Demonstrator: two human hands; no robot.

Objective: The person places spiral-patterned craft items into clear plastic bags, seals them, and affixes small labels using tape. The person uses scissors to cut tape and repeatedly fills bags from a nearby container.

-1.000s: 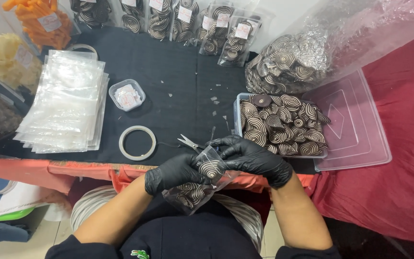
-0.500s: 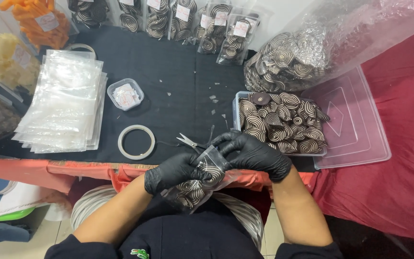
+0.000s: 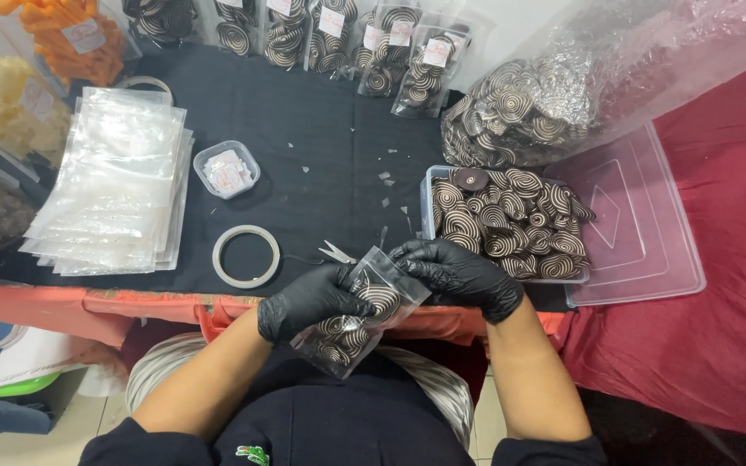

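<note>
Both my hands wear black gloves and hold a small clear plastic bag (image 3: 364,315) partly filled with brown-and-white spiral cookies, at the table's near edge. My left hand (image 3: 308,299) grips the bag's left side. My right hand (image 3: 459,274) pinches the bag's open top, fingers at its mouth. Just right of my hands stands a clear tray (image 3: 427,181) heaped with the same spiral cookies (image 3: 511,220).
A stack of empty clear bags (image 3: 114,181) lies at left, a tape roll (image 3: 246,256) and a small tub (image 3: 226,168) in the middle, scissors (image 3: 336,253) by my left hand. Filled bags (image 3: 338,43) line the back. A big plastic sack of cookies (image 3: 554,95) and a clear lid (image 3: 641,224) sit at right.
My right hand has shifted slightly at the bag's mouth; the bag stays between both hands at the table edge.
</note>
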